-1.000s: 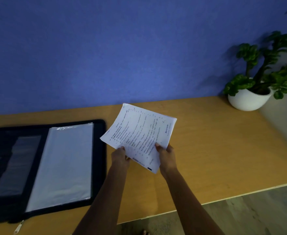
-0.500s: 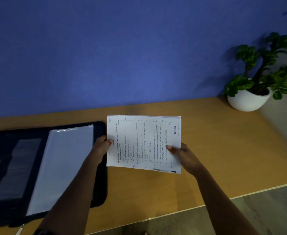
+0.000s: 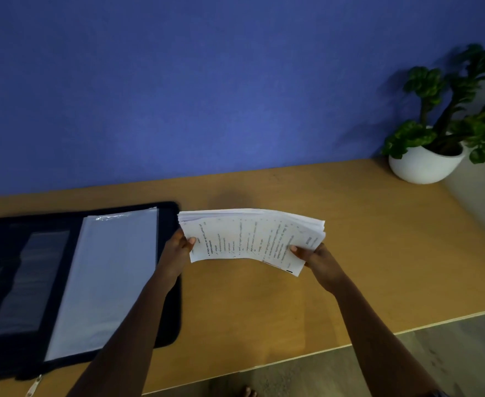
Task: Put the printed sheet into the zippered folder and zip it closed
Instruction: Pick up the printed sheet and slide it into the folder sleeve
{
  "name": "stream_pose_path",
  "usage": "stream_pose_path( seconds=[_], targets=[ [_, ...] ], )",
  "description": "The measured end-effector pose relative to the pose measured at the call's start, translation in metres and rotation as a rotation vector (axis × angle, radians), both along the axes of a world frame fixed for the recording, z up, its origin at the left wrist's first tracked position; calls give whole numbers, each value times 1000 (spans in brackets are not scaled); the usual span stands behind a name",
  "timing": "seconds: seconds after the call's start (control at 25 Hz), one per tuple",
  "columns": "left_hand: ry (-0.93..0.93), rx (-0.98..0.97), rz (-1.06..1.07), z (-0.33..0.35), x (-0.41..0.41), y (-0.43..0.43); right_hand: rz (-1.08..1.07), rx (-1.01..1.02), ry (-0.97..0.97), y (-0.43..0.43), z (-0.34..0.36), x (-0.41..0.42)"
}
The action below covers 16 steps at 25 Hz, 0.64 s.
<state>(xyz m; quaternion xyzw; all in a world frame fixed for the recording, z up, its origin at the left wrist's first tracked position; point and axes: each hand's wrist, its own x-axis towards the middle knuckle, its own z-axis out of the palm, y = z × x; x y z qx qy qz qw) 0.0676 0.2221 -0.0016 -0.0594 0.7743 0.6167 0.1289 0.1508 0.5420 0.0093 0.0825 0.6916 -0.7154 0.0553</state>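
Bottom edge first: a bit of floor (image 3: 407, 368) and what look like toes (image 3: 247, 392), mostly cut off. Both forearms come in from the bottom, elbows out of frame. The zip pull (image 3: 33, 388) pokes out at the folder's near left corner, partly cropped.

The folder (image 3: 169, 325) lies open and flat on the table (image 3: 378, 253), with its left side running off the frame. There's a clear sleeve (image 3: 106, 276) on its right half. The left half is too dark to make out properly.

The sheet (image 3: 249, 236) isn't in the folder. It's held up over the table just right of the folder, bowed upward in the middle. The far edge shows several layers, and the print is too blurry to read.

The left hand (image 3: 178, 247) pinches the sheet's left end and the right hand (image 3: 315, 255) pinches the right end. Each thumb lies on top, and the other fingers are tucked under the paper, so I can't see them.

Far right corner has a plant (image 3: 464, 110) in a white pot (image 3: 421, 167), leaves clipped by the frame. Blue wall (image 3: 207, 96) behind everything.
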Motion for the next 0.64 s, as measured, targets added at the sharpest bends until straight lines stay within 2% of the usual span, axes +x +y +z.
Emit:
stream_pose_path(
  seconds=[0.24, 0.4, 0.64],
  targets=[
    [-10, -103, 13, -12, -4, 7, -53, 36, -61, -3, -19, 1],
    [21, -267, 92, -8, -13, 13, -90, 111, -100, -6, -21, -6],
    [-135, -346, 70, -2, -28, 5, -137, 61, -123, -18, -14, -11]
  ],
)
